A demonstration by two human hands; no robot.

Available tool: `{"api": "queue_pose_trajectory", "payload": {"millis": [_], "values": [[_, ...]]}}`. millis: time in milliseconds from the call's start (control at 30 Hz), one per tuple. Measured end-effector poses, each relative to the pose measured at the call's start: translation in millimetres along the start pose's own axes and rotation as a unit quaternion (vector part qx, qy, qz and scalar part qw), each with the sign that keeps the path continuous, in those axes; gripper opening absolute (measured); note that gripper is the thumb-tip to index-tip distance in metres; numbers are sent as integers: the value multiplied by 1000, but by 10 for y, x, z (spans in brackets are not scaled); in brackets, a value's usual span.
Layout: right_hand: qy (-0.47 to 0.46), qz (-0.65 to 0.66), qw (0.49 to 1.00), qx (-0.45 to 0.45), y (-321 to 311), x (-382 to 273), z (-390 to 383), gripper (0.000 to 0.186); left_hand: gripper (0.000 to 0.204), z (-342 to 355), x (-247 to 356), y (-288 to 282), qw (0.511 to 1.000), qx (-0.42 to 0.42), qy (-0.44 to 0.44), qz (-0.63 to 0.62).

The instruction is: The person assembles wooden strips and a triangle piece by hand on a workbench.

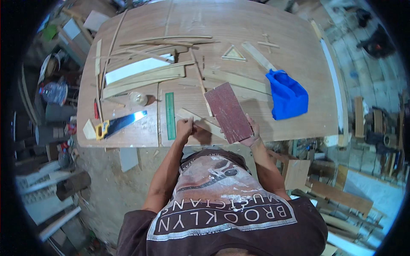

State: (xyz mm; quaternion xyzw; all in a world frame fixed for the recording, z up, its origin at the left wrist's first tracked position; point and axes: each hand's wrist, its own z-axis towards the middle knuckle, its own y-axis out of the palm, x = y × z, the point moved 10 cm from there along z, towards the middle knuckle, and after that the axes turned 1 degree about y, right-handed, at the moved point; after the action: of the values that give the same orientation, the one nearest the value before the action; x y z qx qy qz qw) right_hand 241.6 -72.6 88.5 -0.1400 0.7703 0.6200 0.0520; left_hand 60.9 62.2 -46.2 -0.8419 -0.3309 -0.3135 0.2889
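Red-brown sheet (229, 113) in the right hand (253, 136), above the near part of the wooden surface (243, 25).
To the left are a green ruler (170, 115), a jar (137, 98) and a saw (126, 122); to the right lies a blue cloth (289, 96), and farther left, wooden strips (145, 83) (quite a crowded pile). The sheet's long axis points forward and slightly left. The right fingers clasp its near end. The left hand (185, 128) has curled fingers beside a pale board (201, 119); whether they pinch it, I cannot tell.
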Motion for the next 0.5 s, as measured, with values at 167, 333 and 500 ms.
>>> {"api": "queue_pose_trajectory", "payload": {"millis": [167,333,500], "values": [[114,-48,992,-38,132,417,392,70,51,-394,739,-181,889,-54,50,-453],[199,-347,917,10,-716,431,615,69,61,-499,578,-319,867,-30,25,-497],[-17,-769,622,146,-770,-495,416,88,28,-668,-156,-978,918,94,36,-384]]}}
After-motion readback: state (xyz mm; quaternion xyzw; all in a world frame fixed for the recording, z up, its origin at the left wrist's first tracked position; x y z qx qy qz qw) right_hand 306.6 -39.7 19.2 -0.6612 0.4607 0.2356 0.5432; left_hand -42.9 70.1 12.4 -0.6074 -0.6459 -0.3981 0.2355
